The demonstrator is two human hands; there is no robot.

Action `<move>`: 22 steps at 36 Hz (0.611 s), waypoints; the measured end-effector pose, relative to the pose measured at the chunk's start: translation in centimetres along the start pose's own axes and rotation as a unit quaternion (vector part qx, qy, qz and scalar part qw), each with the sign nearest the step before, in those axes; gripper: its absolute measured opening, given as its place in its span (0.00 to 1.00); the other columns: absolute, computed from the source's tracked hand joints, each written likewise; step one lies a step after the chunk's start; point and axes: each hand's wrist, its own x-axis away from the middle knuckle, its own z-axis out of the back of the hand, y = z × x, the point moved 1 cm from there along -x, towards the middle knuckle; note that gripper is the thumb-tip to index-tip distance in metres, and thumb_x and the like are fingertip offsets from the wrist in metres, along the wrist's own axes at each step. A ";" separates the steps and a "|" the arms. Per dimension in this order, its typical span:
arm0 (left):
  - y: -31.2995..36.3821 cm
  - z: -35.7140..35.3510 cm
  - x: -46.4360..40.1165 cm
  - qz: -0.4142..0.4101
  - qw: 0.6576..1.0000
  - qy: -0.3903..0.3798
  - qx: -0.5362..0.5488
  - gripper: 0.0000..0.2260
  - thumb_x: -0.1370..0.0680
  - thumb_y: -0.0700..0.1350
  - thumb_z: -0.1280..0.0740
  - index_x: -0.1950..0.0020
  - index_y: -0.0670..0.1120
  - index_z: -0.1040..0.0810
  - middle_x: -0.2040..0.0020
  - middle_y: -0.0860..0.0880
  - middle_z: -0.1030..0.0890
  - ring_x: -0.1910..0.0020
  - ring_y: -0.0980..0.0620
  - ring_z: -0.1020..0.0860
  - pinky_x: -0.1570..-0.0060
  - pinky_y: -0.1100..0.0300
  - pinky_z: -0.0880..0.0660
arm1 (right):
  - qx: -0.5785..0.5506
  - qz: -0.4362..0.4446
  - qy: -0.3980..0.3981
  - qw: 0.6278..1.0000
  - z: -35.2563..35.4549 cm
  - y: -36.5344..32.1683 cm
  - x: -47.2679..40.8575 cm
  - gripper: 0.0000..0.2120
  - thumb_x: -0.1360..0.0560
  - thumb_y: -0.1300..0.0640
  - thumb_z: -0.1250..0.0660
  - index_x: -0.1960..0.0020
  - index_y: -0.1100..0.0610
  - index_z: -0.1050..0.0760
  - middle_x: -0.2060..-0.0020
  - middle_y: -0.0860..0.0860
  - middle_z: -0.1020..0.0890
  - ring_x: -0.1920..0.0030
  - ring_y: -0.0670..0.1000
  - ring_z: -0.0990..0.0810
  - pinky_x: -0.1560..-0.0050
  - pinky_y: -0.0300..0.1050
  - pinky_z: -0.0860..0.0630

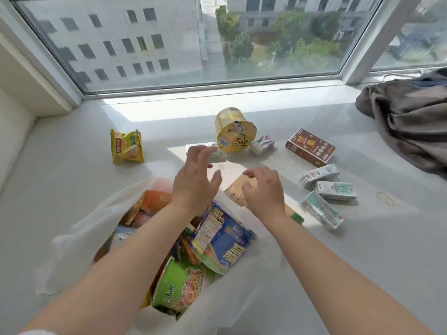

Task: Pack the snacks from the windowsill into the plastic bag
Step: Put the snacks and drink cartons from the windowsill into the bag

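Two bare hands held out over the white windowsill (72,189), nothing gripped. Left hand (193,180) spread, fingers loosely fanned, above the far edge of the plastic bag (79,240). Right hand (262,189) beside it, fingers slightly bent and apart, hovering over a tan packet (238,187). Just beyond the left fingertips, a yellow noodle cup (234,131) lying on its side, lid toward the camera, with a small white box (205,149) partly hidden behind those fingers. Far off to the left of the left hand, a yellow chip bag (126,146). Beyond the right hand, a small carton (262,144) and a brown box (310,146); to its right, three pale green cartons (325,189) close together. Beneath both forearms, the bag open, a blue noodle bowl (222,238), a green noodle bowl (181,288) and orange packets (154,201) inside. Far right, crumpled grey cloth (411,122).
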 end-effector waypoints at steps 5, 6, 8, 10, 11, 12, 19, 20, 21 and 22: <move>-2.5 -3.5 -7.1 0.097 0.969 -0.176 -0.146 0.22 0.22 0.50 0.38 0.29 0.49 0.35 0.33 0.49 0.33 0.38 0.47 0.28 0.45 0.51 0.27 | 0.144 0.065 -0.120 0.980 0.8 4.4 -5.7 0.14 0.24 0.57 0.40 0.40 0.54 0.26 0.44 0.52 0.24 0.42 0.54 0.30 0.42 0.47 0.34; -3.5 -4.2 -8.3 0.113 0.956 -0.205 -0.178 0.23 0.22 0.51 0.38 0.28 0.49 0.35 0.33 0.48 0.32 0.37 0.46 0.29 0.44 0.51 0.28 | 0.160 0.065 -0.128 0.977 1.0 5.3 -7.0 0.14 0.24 0.57 0.41 0.40 0.53 0.26 0.44 0.52 0.24 0.42 0.54 0.30 0.42 0.47 0.33; -5.6 -5.3 -10.3 0.144 0.935 -0.241 -0.217 0.23 0.23 0.50 0.38 0.29 0.48 0.35 0.33 0.47 0.31 0.35 0.46 0.31 0.42 0.50 0.30 | 0.185 0.046 -0.136 0.972 1.0 7.2 -9.5 0.14 0.24 0.58 0.42 0.40 0.54 0.26 0.43 0.53 0.24 0.41 0.54 0.30 0.42 0.48 0.33; -7.2 -6.7 -11.8 0.160 0.920 -0.266 -0.239 0.23 0.23 0.50 0.39 0.29 0.48 0.34 0.34 0.46 0.31 0.35 0.45 0.31 0.40 0.50 0.30 | 0.216 0.010 -0.172 0.961 0.5 9.0 -11.6 0.14 0.24 0.57 0.42 0.39 0.53 0.28 0.40 0.53 0.26 0.38 0.54 0.31 0.39 0.47 0.34; -7.9 -7.5 -12.4 0.161 0.914 -0.277 -0.249 0.23 0.23 0.50 0.39 0.29 0.48 0.35 0.34 0.46 0.31 0.35 0.45 0.32 0.40 0.50 0.30 | 0.226 -0.007 -0.189 0.956 0.1 9.8 -12.5 0.15 0.24 0.57 0.42 0.38 0.52 0.28 0.38 0.53 0.27 0.37 0.54 0.31 0.38 0.48 0.33; -8.5 -8.3 -13.1 0.160 0.909 -0.285 -0.258 0.23 0.23 0.50 0.39 0.29 0.48 0.35 0.34 0.46 0.31 0.35 0.45 0.32 0.40 0.50 0.30 | 0.235 -0.015 -0.200 0.951 -0.3 10.6 -13.4 0.15 0.24 0.57 0.41 0.38 0.52 0.28 0.37 0.53 0.28 0.37 0.54 0.31 0.38 0.48 0.33; -12.7 -13.3 -16.3 0.152 0.905 -0.265 -0.295 0.26 0.24 0.48 0.36 0.28 0.46 0.38 0.29 0.46 0.36 0.31 0.44 0.37 0.40 0.49 0.31 | 0.300 0.007 -0.235 0.925 -4.6 14.0 -19.8 0.21 0.24 0.59 0.44 0.31 0.55 0.35 0.33 0.54 0.32 0.33 0.56 0.37 0.37 0.51 0.34; -13.2 -13.9 -16.4 0.153 0.906 -0.265 -0.292 0.27 0.25 0.48 0.36 0.28 0.46 0.38 0.28 0.46 0.37 0.30 0.43 0.38 0.38 0.48 0.33 | 0.303 0.010 -0.238 0.923 -5.1 14.1 -20.6 0.22 0.25 0.60 0.43 0.31 0.55 0.36 0.32 0.54 0.33 0.32 0.56 0.38 0.36 0.51 0.35; -13.7 -14.4 -16.5 0.156 0.907 -0.266 -0.286 0.27 0.25 0.48 0.35 0.27 0.46 0.39 0.28 0.46 0.37 0.30 0.43 0.39 0.35 0.48 0.34 | 0.305 0.014 -0.239 0.922 -5.8 14.3 -21.2 0.23 0.25 0.60 0.42 0.30 0.54 0.37 0.31 0.54 0.34 0.31 0.56 0.39 0.35 0.52 0.35; -14.3 -14.9 -16.7 0.160 0.908 -0.266 -0.281 0.28 0.25 0.48 0.34 0.27 0.46 0.39 0.28 0.46 0.37 0.29 0.43 0.39 0.33 0.47 0.36 | 0.306 0.018 -0.238 0.922 -6.4 14.4 -21.8 0.24 0.25 0.59 0.41 0.29 0.54 0.38 0.30 0.53 0.35 0.30 0.55 0.40 0.34 0.51 0.36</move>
